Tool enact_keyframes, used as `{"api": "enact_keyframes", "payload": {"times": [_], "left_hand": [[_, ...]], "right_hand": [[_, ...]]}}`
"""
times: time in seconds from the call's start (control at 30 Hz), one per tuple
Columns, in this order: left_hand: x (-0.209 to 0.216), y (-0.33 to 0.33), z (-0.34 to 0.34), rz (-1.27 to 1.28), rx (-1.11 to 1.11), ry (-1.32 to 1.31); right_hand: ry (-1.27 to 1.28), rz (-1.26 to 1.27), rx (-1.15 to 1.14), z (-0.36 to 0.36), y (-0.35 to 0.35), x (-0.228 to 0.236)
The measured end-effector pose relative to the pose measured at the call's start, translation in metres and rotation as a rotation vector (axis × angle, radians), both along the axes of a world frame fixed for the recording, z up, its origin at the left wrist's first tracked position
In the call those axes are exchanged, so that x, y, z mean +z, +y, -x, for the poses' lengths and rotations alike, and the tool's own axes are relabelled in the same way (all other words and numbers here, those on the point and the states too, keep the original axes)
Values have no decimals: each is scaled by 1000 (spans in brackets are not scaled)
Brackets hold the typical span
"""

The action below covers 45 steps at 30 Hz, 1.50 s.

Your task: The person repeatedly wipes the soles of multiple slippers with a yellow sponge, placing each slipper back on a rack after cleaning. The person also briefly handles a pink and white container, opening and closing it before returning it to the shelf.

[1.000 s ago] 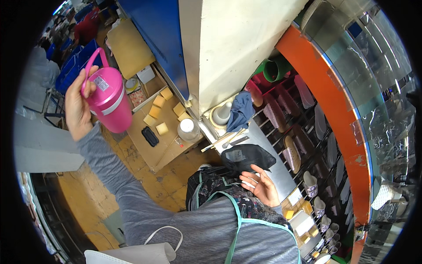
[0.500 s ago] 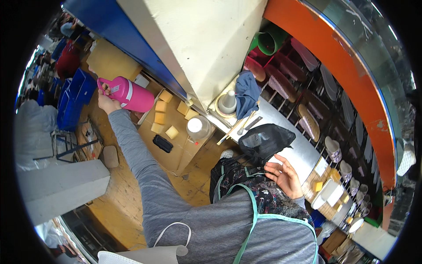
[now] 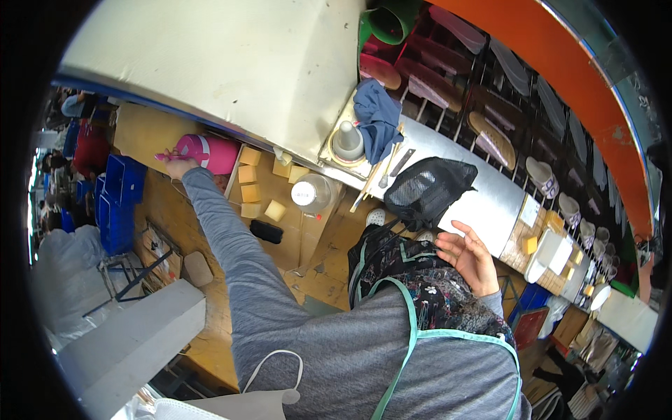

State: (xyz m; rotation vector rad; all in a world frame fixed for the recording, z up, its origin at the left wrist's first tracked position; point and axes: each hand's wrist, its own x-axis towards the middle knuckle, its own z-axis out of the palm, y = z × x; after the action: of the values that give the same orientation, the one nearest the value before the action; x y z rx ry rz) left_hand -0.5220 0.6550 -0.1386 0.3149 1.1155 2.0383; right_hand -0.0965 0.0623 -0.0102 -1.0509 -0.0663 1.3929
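Note:
At the far left, my left hand (image 3: 180,168) is closed round the handle of a pink insulated jug (image 3: 221,155) with a white band. The jug is beside the brown cardboard-topped table (image 3: 290,248); whether it rests on something cannot be made out. My right hand (image 3: 470,259) is held in front of my body, fingers apart and holding nothing. Closest to it lies a black mesh bag (image 3: 427,190) on the metal bench. Several yellow sponge blocks (image 3: 248,173), a clear bottle with a white cap (image 3: 308,194) and a black oblong item (image 3: 266,232) are on the cardboard.
A grey cone (image 3: 347,142), a dark blue cloth (image 3: 379,120) and brushes (image 3: 383,176) sit at the bench's left end. A white pillar (image 3: 224,63) rises behind the table. Racks with shoe soles (image 3: 491,138) line the back right. Blue crates (image 3: 117,220) stand at left.
My view has turned and shifted. The pink jug, still in my left hand, now sits closer in behind the sponge blocks, partly covered by my hand and sleeve. My right hand stays open.

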Motion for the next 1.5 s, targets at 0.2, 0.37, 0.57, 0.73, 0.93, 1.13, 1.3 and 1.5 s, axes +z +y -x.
{"api": "enact_keyframes", "payload": {"times": [0.2,0.37,0.57,0.73,0.93,1.13,1.3,1.5], "left_hand": [[-19,-10,-3,120,-160,166],[114,-82,-35,-387,80,448],[285,-199,-98,-1197,-78,419],[309,-296,-204,-1393,-406,305],[337,-410,-293,-1561,-725,151],[335,-495,-338,-1671,-824,0],[319,-527,-347,-1690,-806,-76],[292,-525,-341,-1674,-770,-145]], "right_hand": [[-17,10,-28,7,-2,5],[-10,11,-160,4,-22,0],[23,87,-330,-3,-56,-14],[0,71,-338,-16,-83,-28],[-249,-91,-350,-30,-132,-24],[-477,13,-257,-38,-170,0],[-638,-165,-112,-51,-172,35],[-498,-815,275,-51,-133,63]]}}
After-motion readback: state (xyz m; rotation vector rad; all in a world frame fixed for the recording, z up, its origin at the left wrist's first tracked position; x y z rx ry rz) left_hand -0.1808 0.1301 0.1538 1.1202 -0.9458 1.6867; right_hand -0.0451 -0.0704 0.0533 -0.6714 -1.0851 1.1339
